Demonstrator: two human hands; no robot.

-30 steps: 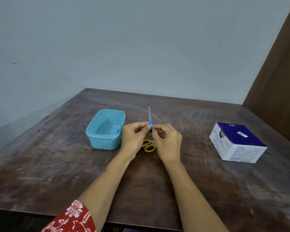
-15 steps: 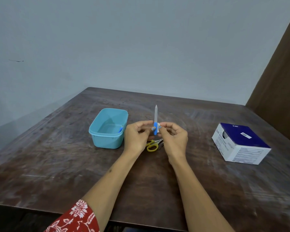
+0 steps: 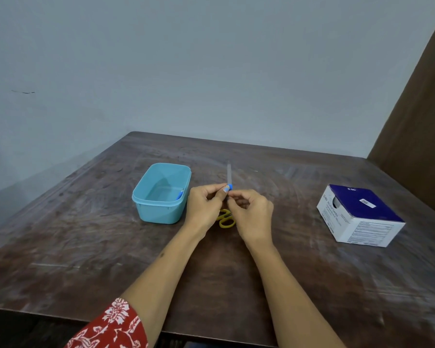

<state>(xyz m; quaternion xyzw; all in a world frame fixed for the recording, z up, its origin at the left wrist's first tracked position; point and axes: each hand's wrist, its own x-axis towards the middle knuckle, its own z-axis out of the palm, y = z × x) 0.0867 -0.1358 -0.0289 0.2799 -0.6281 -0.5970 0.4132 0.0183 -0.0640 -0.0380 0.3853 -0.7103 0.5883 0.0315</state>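
A thin capped needle with a blue hub points up and away above the middle of the table. My left hand pinches its blue base between thumb and fingertips. My right hand meets it from the right, fingers curled at the same base. Yellow-handled scissors lie on the table under and between both hands, mostly hidden. A light blue plastic tub stands just left of my left hand, with a small blue piece inside against its right wall.
A white and dark blue cardboard box sits at the right side of the dark wooden table. A pale wall rises behind the table, and a brown panel stands at the far right.
The needle has tilted back and looks greyer than half a second ago. Both hands stay together at its base, shifted only slightly.
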